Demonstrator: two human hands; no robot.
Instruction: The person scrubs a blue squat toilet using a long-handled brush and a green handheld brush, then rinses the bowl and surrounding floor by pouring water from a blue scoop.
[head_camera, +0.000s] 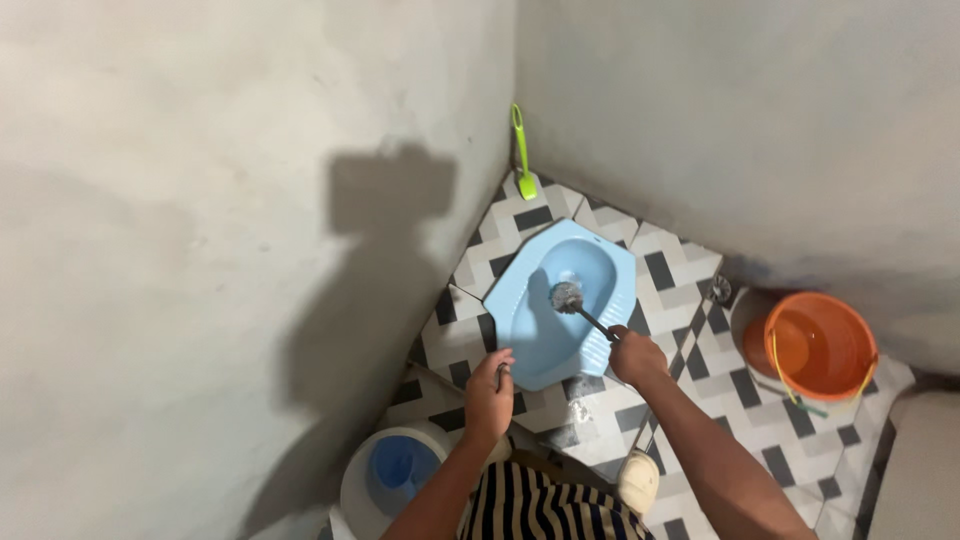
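A light blue squat toilet pan (530, 320) is set in a patterned black, grey and white tile floor. My right hand (636, 357) is shut on the thin handle of a toilet brush (568, 297), whose round grey head sits inside the bowl near its drain. My left hand (489, 393) hovers at the near left edge of the pan, fingers curled around something small and dark that I cannot make out. A striped black and white garment shows at the bottom.
A green brush (522, 155) leans in the far corner. An orange bucket (820, 345) holding water stands at the right. A white bucket (385, 485) with a blue scoop inside is at the bottom left. Grey concrete walls close in on the left and back.
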